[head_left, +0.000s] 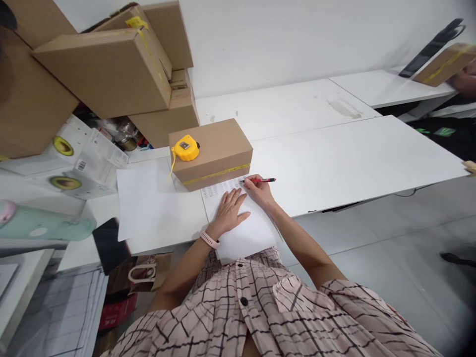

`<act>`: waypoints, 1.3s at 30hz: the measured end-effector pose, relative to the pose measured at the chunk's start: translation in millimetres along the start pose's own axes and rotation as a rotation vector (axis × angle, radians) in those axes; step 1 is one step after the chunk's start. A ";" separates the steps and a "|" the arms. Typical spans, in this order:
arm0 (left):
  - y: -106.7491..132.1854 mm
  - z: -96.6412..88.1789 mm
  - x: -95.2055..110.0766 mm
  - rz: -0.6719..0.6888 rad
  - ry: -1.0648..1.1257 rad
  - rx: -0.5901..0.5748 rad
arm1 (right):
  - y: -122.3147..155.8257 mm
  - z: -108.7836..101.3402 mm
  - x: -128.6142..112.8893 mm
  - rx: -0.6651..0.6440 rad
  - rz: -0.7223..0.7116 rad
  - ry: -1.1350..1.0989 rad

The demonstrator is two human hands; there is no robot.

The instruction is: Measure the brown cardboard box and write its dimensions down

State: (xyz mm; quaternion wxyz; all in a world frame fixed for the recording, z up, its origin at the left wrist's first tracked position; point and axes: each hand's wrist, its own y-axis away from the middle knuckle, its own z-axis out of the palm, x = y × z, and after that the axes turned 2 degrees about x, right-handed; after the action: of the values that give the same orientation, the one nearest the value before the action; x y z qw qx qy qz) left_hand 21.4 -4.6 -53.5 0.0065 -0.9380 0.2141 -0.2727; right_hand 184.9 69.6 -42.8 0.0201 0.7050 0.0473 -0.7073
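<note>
My right hand point(260, 191) is closed around a red and black pen point(266, 180), its tip down at the upper edge of a written sheet of paper point(247, 230). Rows of small writing run along the top of that sheet, which hangs over the table's front edge. Flat on the paper lies my left hand point(229, 212), fingers stretched out and thumb apart. Just beyond both hands sits a closed cardboard box point(215, 148) with yellow tape along its side. On the box's left end rests a yellow tape measure point(187, 148), a bit of its tape hanging down.
Blank paper point(143, 203), a dark phone-like slab point(110, 244) and a green bottle point(48, 221) lie to the left. Larger cartons point(107, 69) are stacked behind them. The white table point(334, 153) stretches right, where another person's hand point(466, 79) is beside a taped box point(444, 64).
</note>
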 end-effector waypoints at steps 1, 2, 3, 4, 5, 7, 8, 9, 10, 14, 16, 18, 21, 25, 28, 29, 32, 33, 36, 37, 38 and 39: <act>0.0 -0.4 -0.2 0.002 -0.002 0.009 | -1.8 -0.6 1.0 0.016 -0.018 0.025; -0.4 -0.6 -0.1 0.001 -0.005 0.017 | -3.4 -1.3 1.9 0.029 -0.038 0.055; -1.0 -0.9 0.3 -0.001 -0.013 0.019 | -5.1 -1.9 2.7 0.032 -0.055 0.080; -2.0 -1.2 1.0 -0.003 -0.029 0.014 | -6.8 -2.2 3.5 0.028 -0.068 0.098; -3.1 -1.6 1.8 -0.005 -0.054 0.006 | -8.8 -2.1 4.5 0.021 -0.078 0.110; -5.2 -2.7 3.7 -0.007 -0.120 -0.017 | -13.3 -1.0 7.0 0.014 -0.091 0.134; -6.0 -3.1 4.5 -0.007 -0.153 -0.027 | -15.8 -0.1 8.6 0.024 -0.093 0.148; -6.5 -3.5 5.2 -0.008 -0.181 -0.032 | -18.2 1.0 10.3 0.041 -0.096 0.162; -6.7 -3.7 5.6 -0.010 -0.201 -0.034 | -20.5 2.0 12.2 0.059 -0.098 0.174; -5.4 -3.5 5.3 -0.007 -0.228 -0.026 | -26.2 4.5 18.5 0.078 -0.114 0.199; -4.7 -3.4 4.9 -0.001 -0.229 -0.023 | -26.7 4.9 20.3 0.067 -0.127 0.202; -4.4 -3.5 4.7 0.004 -0.228 -0.025 | -26.5 5.1 21.3 0.060 -0.136 0.207; -4.6 -3.7 4.8 0.005 -0.227 -0.022 | -26.3 5.5 22.0 0.055 -0.125 0.232; -4.9 -3.4 5.0 0.003 -0.230 -0.021 | -27.4 6.8 22.6 0.080 -0.094 0.256; -4.7 -2.8 4.4 0.008 -0.230 -0.016 | -28.1 7.5 23.1 0.098 -0.098 0.266; -4.6 -2.4 4.1 0.010 -0.230 -0.013 | -28.2 7.6 23.3 0.098 -0.099 0.269; -4.3 -1.3 2.9 0.015 -0.230 -0.005 | -28.4 7.4 24.2 0.091 -0.097 0.278; -4.2 -1.0 2.6 0.016 -0.232 -0.005 | -28.5 7.3 24.6 0.091 -0.096 0.283; -4.3 -0.5 2.1 0.016 -0.232 -0.004 | -29.0 7.3 26.2 0.094 -0.096 0.297; -4.3 -0.5 2.1 0.015 -0.231 -0.005 | -29.2 7.4 26.7 0.096 -0.097 0.301; -4.4 -0.6 2.2 0.013 -0.229 -0.007 | -29.4 7.5 27.3 0.098 -0.099 0.305; -4.5 -0.8 2.4 0.010 -0.227 -0.009 | -29.6 7.5 27.8 0.101 -0.102 0.310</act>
State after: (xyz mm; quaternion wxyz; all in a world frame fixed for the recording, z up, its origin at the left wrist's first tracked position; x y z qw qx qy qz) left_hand 24.7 -1.4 -51.0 0.0278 -0.9617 0.2180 -0.1636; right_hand 174.4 99.4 -69.4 -0.0586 0.8025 0.0500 -0.5916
